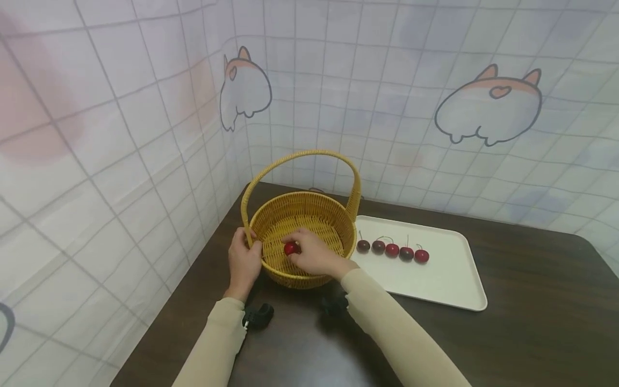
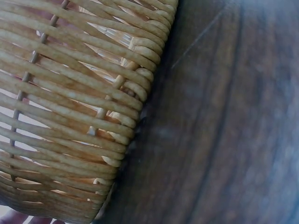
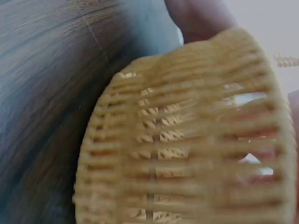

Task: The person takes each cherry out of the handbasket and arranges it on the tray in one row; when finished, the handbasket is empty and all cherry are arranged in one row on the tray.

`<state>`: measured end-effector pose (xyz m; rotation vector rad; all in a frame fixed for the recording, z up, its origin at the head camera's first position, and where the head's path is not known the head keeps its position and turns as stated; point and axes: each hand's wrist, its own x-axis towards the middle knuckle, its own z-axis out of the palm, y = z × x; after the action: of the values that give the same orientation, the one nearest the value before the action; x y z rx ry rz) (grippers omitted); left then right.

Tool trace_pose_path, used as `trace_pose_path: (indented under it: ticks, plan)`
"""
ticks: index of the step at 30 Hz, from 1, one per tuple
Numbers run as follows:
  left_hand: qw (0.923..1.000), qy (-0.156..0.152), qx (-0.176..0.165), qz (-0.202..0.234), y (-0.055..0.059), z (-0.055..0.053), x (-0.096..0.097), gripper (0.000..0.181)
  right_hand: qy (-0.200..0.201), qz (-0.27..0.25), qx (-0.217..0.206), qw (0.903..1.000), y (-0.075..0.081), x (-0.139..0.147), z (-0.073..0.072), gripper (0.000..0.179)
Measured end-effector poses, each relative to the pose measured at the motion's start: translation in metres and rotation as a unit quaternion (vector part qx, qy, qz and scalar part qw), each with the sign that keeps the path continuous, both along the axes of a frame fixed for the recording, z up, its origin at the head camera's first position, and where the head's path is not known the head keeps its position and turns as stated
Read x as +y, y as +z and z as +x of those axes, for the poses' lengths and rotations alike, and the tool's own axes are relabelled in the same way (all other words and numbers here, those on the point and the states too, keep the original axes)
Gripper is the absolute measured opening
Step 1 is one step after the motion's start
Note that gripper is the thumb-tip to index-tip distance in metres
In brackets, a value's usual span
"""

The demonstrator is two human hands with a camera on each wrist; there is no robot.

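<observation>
A round yellow wicker basket (image 1: 297, 280) with a tall arched handle stands on the dark table. My left hand (image 1: 245, 262) grips its left rim at the foot of the handle, thumb on the inner side. Inside the basket, above the woven floor, my right hand (image 1: 313, 253) pinches a shiny red cherry (image 1: 290, 248). Both wrist views are mostly filled by the basket's wall (image 2: 70, 107), which blurs up close in the right wrist view (image 3: 187, 140) and hides the cherry's outline. A blurred part of a hand (image 3: 201, 18) shows above the rim there.
Right of the basket lies a white rectangular tray (image 1: 435, 285), its left end partly behind the basket and right arm. Several dark red cherries (image 1: 392, 250) with stems sit on it in a row. A patterned cloth wall (image 1: 387, 134) borders the table's back and left.
</observation>
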<state>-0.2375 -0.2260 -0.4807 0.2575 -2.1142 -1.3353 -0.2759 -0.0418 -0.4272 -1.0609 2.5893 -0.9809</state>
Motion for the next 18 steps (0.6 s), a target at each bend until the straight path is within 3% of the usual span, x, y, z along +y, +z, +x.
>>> trace_pose_path:
  ticks: [5,11,18]
  plan:
    - [0.9999,-0.009,0.001,0.006,0.002,-0.001,0.0,0.014,-0.043,-0.064,-0.003,0.997,0.007,0.023,0.001,0.037]
    - [0.9999,-0.009,0.004,0.009,0.004,0.0,0.001,0.015,-0.088,-0.142,-0.006,0.9859,0.009,0.046,0.004,0.037]
    - [0.9999,-0.012,-0.001,0.01,0.005,0.002,0.001,0.014,-0.109,-0.189,-0.034,0.9753,0.008,0.072,0.009,0.04]
